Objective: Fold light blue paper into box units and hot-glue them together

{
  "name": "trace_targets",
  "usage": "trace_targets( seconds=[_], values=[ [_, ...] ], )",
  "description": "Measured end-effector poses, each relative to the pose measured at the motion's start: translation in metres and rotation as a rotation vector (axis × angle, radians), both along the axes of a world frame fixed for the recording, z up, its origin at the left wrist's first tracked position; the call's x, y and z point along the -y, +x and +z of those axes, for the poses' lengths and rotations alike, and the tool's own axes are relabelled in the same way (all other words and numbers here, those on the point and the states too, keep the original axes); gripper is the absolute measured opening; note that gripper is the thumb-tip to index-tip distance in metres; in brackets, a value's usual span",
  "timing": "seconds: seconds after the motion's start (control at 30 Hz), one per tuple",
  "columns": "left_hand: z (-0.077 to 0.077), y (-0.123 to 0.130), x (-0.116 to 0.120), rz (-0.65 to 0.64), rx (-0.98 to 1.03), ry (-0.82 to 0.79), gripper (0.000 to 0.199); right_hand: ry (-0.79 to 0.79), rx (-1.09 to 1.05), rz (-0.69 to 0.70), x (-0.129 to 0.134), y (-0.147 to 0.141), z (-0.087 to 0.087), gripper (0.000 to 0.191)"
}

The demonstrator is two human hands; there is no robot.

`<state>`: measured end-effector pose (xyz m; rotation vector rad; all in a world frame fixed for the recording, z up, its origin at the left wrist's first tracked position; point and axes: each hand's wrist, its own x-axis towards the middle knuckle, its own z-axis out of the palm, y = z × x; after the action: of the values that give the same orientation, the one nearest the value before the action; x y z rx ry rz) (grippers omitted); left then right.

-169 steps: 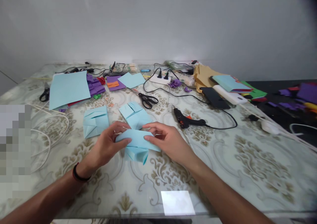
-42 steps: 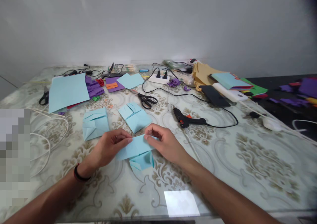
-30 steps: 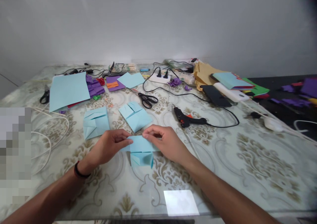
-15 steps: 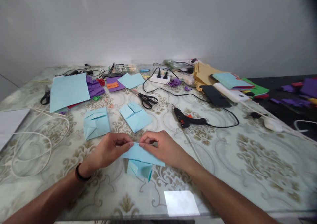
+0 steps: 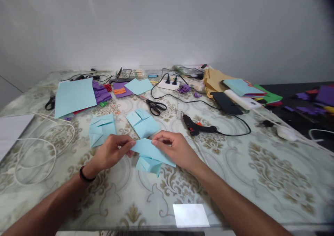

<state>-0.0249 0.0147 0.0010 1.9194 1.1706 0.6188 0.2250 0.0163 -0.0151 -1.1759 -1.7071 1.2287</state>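
A folded light-blue paper (image 5: 150, 152) is held between my two hands near the front middle of the table. My left hand (image 5: 114, 151) pinches its left corner between thumb and fingers. My right hand (image 5: 174, 149) grips the upper right edge, thumb on top. Below the flat upper part hangs a creased, partly opened flap. Just beyond my hands lie two more folded blue papers, one on the left (image 5: 102, 129) and one in the middle (image 5: 143, 123), both with slit-like folds on top.
Black scissors (image 5: 156, 107) lie behind the folded papers. A black glue gun (image 5: 197, 125) with its cord rests to the right, near a phone (image 5: 227, 103). A white power strip (image 5: 168, 84), blue sheets (image 5: 74, 97), and purple strips (image 5: 101, 91) spread along the back. White cable (image 5: 53, 156) loops at left.
Both hands have lifted the folded paper slightly away from me. My left hand has slid from the top edge to the left corner, so the hands are farther apart.
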Motion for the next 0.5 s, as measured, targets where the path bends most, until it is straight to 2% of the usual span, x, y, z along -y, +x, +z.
trace_targets(
  seconds=[0.07, 0.2, 0.3, 0.4, 0.5],
  values=[
    [-0.001, 0.0, -0.001, 0.017, 0.043, -0.041, 0.041, -0.01, -0.001, -0.013, -0.001, 0.002, 0.0, 0.02],
    [-0.01, 0.006, 0.001, 0.005, 0.261, -0.278, 0.031, -0.029, -0.032, -0.047, 0.0, 0.0, -0.002, 0.022],
    [-0.019, 0.01, 0.003, -0.029, 0.324, -0.412, 0.031, -0.054, -0.067, -0.045, 0.002, -0.004, -0.003, 0.023],
    [-0.023, 0.01, 0.003, 0.019, 0.248, -0.439, 0.036, -0.08, -0.083, -0.014, 0.005, -0.006, -0.004, 0.023],
    [-0.023, 0.007, 0.001, 0.119, 0.205, -0.373, 0.037, -0.133, -0.085, 0.056, 0.007, -0.006, -0.004, 0.025]
  ],
)
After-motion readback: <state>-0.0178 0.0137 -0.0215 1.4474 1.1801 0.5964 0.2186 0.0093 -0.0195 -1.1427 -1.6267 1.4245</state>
